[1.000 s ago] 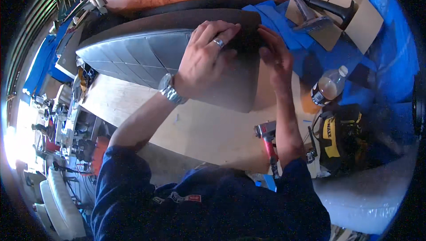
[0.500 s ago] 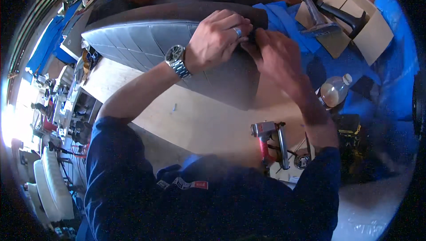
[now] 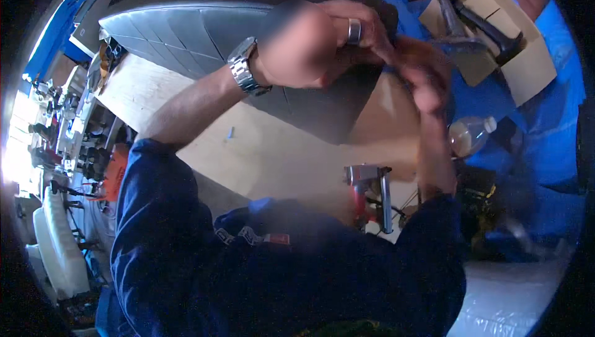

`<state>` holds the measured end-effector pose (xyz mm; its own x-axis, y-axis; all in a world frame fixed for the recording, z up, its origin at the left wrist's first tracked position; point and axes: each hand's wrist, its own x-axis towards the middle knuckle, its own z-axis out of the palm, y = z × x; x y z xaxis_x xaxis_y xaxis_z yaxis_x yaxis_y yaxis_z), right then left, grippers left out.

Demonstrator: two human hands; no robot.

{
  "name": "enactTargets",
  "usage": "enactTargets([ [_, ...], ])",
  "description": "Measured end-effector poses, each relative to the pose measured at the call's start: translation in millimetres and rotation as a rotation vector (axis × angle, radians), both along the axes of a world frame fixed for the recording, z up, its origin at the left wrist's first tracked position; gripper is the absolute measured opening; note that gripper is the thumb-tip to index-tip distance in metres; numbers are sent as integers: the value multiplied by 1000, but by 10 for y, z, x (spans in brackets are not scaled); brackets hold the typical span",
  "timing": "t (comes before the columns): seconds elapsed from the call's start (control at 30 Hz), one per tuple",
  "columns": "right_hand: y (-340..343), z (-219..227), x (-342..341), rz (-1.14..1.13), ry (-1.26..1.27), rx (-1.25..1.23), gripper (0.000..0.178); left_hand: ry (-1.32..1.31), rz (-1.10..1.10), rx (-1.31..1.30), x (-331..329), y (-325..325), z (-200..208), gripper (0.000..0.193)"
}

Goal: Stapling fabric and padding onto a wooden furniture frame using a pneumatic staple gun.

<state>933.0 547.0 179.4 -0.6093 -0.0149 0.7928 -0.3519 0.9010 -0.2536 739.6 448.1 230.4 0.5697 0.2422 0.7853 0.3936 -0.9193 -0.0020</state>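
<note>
A long grey quilted cushion panel (image 3: pixel 186 30) lies across a pale wooden board (image 3: pixel 273 151). My left hand (image 3: pixel 310 45), with a metal watch and a ring, presses on the panel's right end and pinches its dark edge. My right hand (image 3: pixel 424 67) grips the same edge from the right, fingers curled against the left hand's fingers. What lies between the fingertips is hidden.
A red and grey staple gun (image 3: pixel 369 191) lies on the board near my chest. A clear plastic bottle (image 3: pixel 468 135) sits to the right on blue sheeting. An open cardboard box (image 3: pixel 496 39) holds a dark tool. Cluttered workshop shelves lie at the left.
Both hands have drawn closer to the camera and higher in view, staying together on the panel's right end. The staple gun has shifted from beside my right arm to near my chest in view.
</note>
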Motion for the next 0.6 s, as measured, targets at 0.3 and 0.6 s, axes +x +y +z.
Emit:
enactTargets([
  [0.3,-704,160,1,-681,9,-260,25,-162,329,-361,-661,641,253,22],
  [0.6,-543,659,412,-645,339,-199,22,175,442,-75,-735,979,189,32],
])
